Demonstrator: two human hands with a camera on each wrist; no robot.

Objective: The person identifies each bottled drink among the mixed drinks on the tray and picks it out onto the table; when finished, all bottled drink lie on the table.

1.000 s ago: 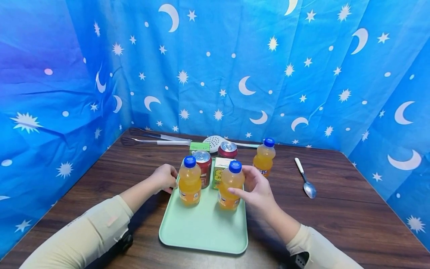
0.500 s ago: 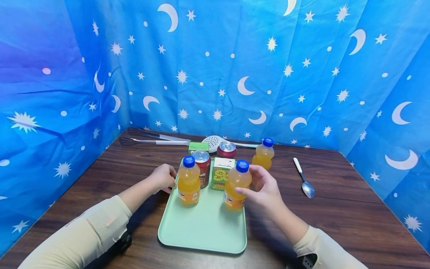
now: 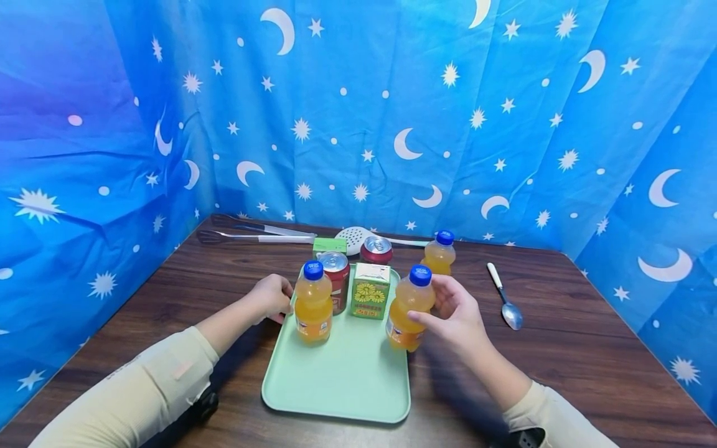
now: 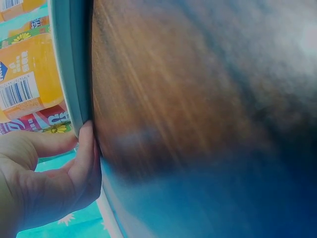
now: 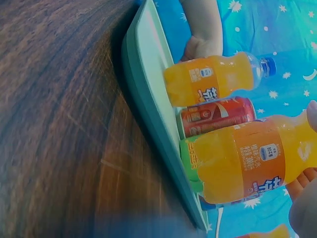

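An orange bottle (image 3: pixel 411 309) is being gripped by the right hand (image 3: pixel 456 314), fingers curled round its body, tilted slightly and raised over the right edge of the green tray (image 3: pixel 336 386); the tray's left rim is being pinched by the left hand (image 3: pixel 271 297), forearm stretched forward; a second orange bottle (image 3: pixel 312 303) is standing on the tray near that hand.

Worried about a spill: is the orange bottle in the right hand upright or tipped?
Tipped slightly: the bottle leans, its blue cap toward the right hand gripping it, base over the tray edge. Cap on.
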